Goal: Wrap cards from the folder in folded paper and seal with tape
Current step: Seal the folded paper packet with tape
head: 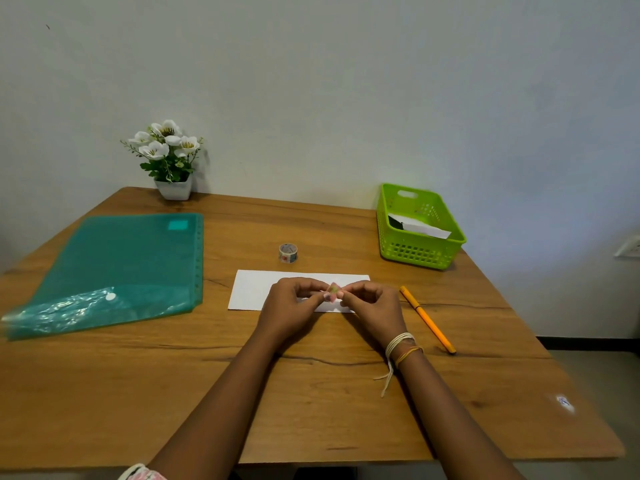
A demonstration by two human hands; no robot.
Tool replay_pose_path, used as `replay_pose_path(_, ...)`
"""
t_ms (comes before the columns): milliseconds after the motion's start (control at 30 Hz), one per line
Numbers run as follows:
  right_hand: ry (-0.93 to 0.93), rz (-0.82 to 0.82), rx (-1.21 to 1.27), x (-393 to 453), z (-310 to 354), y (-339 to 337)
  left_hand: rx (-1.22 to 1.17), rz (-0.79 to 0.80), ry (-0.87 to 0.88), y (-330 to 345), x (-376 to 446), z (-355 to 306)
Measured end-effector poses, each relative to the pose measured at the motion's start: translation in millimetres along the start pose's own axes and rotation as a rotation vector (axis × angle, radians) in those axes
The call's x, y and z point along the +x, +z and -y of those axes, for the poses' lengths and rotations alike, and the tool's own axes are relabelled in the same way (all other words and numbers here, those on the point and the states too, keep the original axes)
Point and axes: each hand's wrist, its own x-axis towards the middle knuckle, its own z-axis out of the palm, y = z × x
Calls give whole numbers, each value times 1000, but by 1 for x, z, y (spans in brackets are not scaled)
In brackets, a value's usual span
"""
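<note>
Centre of frame: folded paper (258, 289) lies flat on the table (311, 410), apparently already wrapped; cards not visible, presumably inside. Sealing looks underway. Left hand (289, 306) and right hand (370, 304) meet above the paper, fingertips pinched closed on a small patterned tape piece (332, 291). Tape roll (288, 253) stands just above the paper. Green folder (114, 271) lies left, closed.
</note>
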Motion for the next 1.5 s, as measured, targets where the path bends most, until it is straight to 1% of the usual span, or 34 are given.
replay_pose_path(100, 46, -5, 62, 0, 5, -4, 69, 22, -1, 1, 0, 2)
replay_pose_path(200, 221, -50, 165, 10, 12, -14, 212, 47, 38, 1, 1, 5)
replay_pose_path(267, 328, -61, 89, 26, 12, -24, 336, 68, 87, 1, 1, 6)
replay_pose_path(333, 407, -40, -41, 45, 13, -36, 400, 85, 116, 1, 1, 5)
replay_pose_path(467, 552, 44, -187, 71, 21, -48, 413, 82, 136, 2, 1, 5)
replay_pose_path(567, 614, 102, -256, 79, 26, -44, 410, 75, 141, 2, 1, 5)
replay_pose_path(667, 647, 97, -317, 83, 27, -36, 414, 74, 135, 2, 1, 5)
replay_pose_path(800, 672, 62, -273, 82, 29, -30, 422, 76, 133, 2, 1, 5)
replay_pose_path(967, 658, -3, -266, 81, 26, -29, 423, 72, 123, 2, 1, 4)
replay_pose_path(1367, 641, -35, -347, 84, 21, -25, 422, 72, 137, 2, 0, 3)
replay_pose_path(1500, 643, -50, -337, 83, 21, -25, 426, 74, 133, 2, 0, 4)
